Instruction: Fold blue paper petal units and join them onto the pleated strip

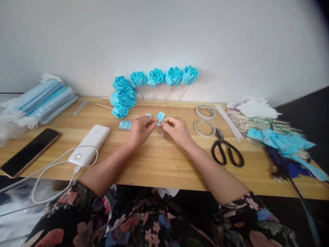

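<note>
Thumbs and fingertips of the left hand [141,128] and right hand [178,131] pinch nearly together on a small light-blue piece [161,116] between them. Around it, both forearms [208,169] angle in from about seven-thirty and four-thirty; blue paper-like flowers [155,77] stand towards twelve, black-handled scissors [222,141] towards four.

Looking at a plain, matte, pale grey-white wall [102,34] at the back, flecked with a couple of tiny reddish marks [94,73]. Also got a long, honey-coloured wood-grain tabletop [154,161] running right along it, plus a flat, dark surface [318,116] over on the right. Lit pretty soft and even.
</note>
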The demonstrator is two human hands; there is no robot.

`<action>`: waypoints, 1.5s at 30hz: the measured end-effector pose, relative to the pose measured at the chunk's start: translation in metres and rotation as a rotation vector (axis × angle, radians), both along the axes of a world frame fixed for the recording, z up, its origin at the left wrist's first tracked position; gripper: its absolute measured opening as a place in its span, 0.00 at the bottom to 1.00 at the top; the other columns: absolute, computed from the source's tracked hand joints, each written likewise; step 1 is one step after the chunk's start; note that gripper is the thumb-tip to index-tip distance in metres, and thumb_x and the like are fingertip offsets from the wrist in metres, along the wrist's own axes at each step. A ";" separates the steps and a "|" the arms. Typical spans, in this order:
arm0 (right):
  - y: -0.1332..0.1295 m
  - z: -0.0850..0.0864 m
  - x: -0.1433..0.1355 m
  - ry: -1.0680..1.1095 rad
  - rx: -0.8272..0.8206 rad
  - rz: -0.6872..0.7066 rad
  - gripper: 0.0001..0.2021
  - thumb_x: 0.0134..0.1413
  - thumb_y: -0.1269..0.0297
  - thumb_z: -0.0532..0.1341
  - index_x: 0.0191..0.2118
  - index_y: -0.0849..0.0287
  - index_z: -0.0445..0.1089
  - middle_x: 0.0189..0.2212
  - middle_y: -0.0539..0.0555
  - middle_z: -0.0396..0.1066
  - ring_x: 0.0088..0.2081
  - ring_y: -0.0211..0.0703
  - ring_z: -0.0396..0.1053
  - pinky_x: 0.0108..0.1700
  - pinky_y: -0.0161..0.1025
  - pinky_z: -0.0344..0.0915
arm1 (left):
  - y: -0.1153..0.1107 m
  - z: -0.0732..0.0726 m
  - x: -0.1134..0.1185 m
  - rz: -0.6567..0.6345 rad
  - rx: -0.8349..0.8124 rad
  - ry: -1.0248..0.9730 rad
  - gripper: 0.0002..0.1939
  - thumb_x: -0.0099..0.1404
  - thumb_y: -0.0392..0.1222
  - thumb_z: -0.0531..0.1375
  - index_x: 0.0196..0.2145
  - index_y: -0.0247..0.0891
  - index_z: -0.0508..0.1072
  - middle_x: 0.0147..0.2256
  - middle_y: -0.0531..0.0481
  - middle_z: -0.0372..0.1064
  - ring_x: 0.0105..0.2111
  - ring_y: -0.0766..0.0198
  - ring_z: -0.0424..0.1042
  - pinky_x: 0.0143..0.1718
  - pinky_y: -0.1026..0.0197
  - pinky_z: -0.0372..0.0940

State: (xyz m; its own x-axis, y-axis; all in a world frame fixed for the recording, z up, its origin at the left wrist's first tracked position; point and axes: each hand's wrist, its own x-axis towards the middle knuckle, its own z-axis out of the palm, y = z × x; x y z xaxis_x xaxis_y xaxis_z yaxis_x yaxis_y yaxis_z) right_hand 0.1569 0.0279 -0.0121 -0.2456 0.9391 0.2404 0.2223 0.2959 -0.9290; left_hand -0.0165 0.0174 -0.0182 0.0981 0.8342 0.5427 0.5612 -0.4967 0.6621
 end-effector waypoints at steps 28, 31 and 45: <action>0.000 0.000 0.001 -0.015 -0.020 0.000 0.08 0.51 0.60 0.61 0.27 0.58 0.71 0.24 0.50 0.71 0.28 0.38 0.67 0.35 0.37 0.62 | -0.002 0.002 0.002 0.007 -0.065 -0.007 0.10 0.64 0.40 0.58 0.30 0.36 0.79 0.23 0.52 0.71 0.22 0.69 0.62 0.26 0.65 0.55; -0.001 0.000 0.000 -0.010 -0.021 0.004 0.08 0.51 0.60 0.61 0.27 0.58 0.71 0.24 0.50 0.71 0.28 0.38 0.67 0.34 0.36 0.62 | -0.002 0.002 0.003 0.004 -0.070 -0.015 0.10 0.64 0.40 0.58 0.29 0.35 0.78 0.23 0.52 0.70 0.22 0.69 0.61 0.25 0.65 0.54; 0.000 0.001 0.001 -0.035 0.024 -0.008 0.08 0.52 0.60 0.60 0.27 0.58 0.70 0.24 0.49 0.71 0.28 0.38 0.67 0.35 0.36 0.62 | -0.002 0.005 0.003 -0.037 -0.145 -0.181 0.11 0.63 0.44 0.59 0.29 0.35 0.76 0.22 0.53 0.67 0.22 0.70 0.59 0.24 0.65 0.53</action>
